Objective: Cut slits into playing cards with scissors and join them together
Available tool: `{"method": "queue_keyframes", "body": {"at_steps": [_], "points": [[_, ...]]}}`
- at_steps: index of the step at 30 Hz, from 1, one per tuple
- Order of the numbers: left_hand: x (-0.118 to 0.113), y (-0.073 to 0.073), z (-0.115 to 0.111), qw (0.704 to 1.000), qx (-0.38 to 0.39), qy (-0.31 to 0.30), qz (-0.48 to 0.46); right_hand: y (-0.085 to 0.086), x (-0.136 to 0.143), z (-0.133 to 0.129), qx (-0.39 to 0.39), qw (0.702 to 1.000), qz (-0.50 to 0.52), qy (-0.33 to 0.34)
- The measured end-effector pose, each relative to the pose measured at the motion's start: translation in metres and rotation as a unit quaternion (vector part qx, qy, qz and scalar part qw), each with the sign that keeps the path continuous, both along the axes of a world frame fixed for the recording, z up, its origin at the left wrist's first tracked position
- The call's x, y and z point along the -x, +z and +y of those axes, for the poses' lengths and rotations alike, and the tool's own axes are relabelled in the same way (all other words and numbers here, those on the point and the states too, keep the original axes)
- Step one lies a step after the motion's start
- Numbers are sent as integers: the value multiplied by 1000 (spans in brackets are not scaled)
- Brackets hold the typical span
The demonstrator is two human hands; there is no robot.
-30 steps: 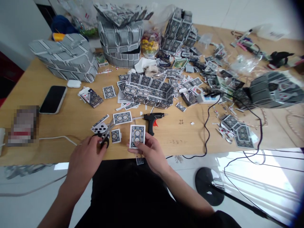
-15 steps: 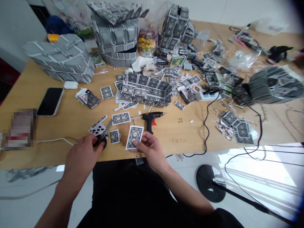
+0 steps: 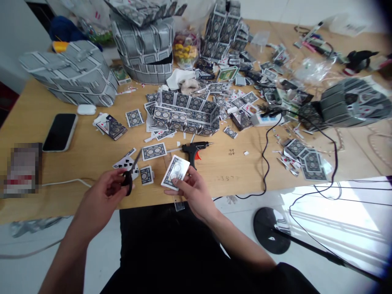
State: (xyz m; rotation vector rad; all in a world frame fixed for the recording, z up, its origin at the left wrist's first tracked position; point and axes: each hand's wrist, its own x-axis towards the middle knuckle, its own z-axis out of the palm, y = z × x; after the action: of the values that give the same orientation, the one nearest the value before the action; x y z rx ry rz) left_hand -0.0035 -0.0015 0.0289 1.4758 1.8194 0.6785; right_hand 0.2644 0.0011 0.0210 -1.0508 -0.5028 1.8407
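My left hand [image 3: 102, 196] has its curled fingers at the black handles of a pair of scissors [image 3: 128, 182], whose blades point away over a ten of spades [image 3: 124, 162]. Between the thumb and fingers of my right hand [image 3: 194, 190] is a playing card [image 3: 175, 171], its patterned back up and tilted, catching light. A small folded card piece [image 3: 147, 175] lies between the hands. Beyond it rests a face-down card [image 3: 153, 151]. The black glue gun [image 3: 193, 150] with a red trigger lies just past my right hand.
An open box made of cards [image 3: 186, 114] stands mid-table. Larger woven card pieces, such as a grey basket shape [image 3: 70, 75], stand behind. A phone [image 3: 60, 132] lies at left. A black cable [image 3: 266, 159] hangs over the front edge at right, near loose cards [image 3: 312, 163].
The card in my right hand has turned clockwise and tilted into the light. My left hand has shifted slightly left and down, and the scissors now point more steeply away.
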Motion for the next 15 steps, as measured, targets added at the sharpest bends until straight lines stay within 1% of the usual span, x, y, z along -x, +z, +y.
{"method": "queue_keyframes", "body": {"at_steps": [1,2,4,5,8,10,12,15], "points": [[-4,2,-3,999,10,8,-46,0,0,1,0,1000,1,-2],[-9,5,-6,997,18,15,-72,1,0,1,0,1000,2,-4],[-18,10,-14,997,31,20,-74,2,0,2,-2,1000,5,-12],[-22,11,-19,997,41,9,-70,3,0,2,-4,1000,5,-18],[-32,13,-32,992,85,-64,-72,5,0,3,-12,999,-6,-39],[-38,14,-38,986,99,-118,-62,6,0,4,-18,999,-14,-48],[-42,15,-42,982,87,-164,-37,9,-1,5,-26,998,-23,-47],[-48,19,-43,979,35,-199,5,16,-3,7,-44,998,-36,-37]]}}
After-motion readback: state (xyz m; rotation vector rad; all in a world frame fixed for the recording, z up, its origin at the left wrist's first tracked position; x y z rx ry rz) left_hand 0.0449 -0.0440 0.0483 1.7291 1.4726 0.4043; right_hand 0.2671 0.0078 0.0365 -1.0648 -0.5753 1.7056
